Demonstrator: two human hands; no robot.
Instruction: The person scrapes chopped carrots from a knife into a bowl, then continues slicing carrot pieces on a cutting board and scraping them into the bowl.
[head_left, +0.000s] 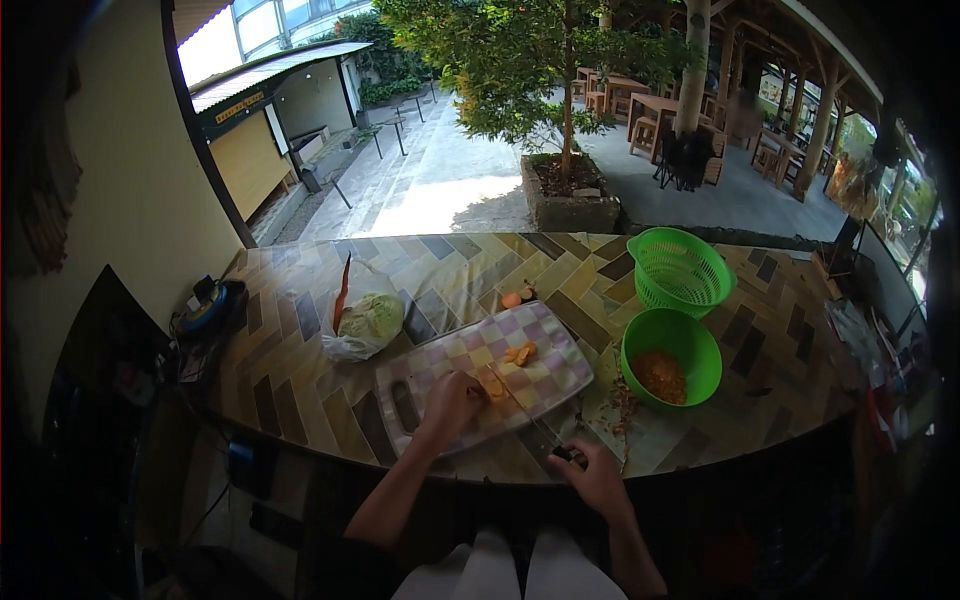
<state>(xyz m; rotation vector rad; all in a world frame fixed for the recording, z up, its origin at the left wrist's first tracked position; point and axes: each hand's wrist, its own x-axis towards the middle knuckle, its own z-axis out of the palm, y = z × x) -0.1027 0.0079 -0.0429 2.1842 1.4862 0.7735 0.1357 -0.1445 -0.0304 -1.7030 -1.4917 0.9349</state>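
Cutting board, checkered in pink and yellow, lies flat at the near middle of the counter, set at a slant with its handle slot toward the left. Right hand: fingers wrapped around the dark handle of a knife, just off the board's near edge; the blade extends across the board, tip toward the left hand. Left hand: fingers curled and lowered to an orange piece on the board, beside the blade. Whether the fingertips pinch the piece cannot be determined, as the back of the hand covers them. Cut orange chunks form a small group beyond the blade tip.

Right of the board: green bowl containing orange bits; green colander directly behind it. Peelings lie between board and bowl. Left rear: plastic bag holding a pale green vegetable, with a thin orange length projecting upward.
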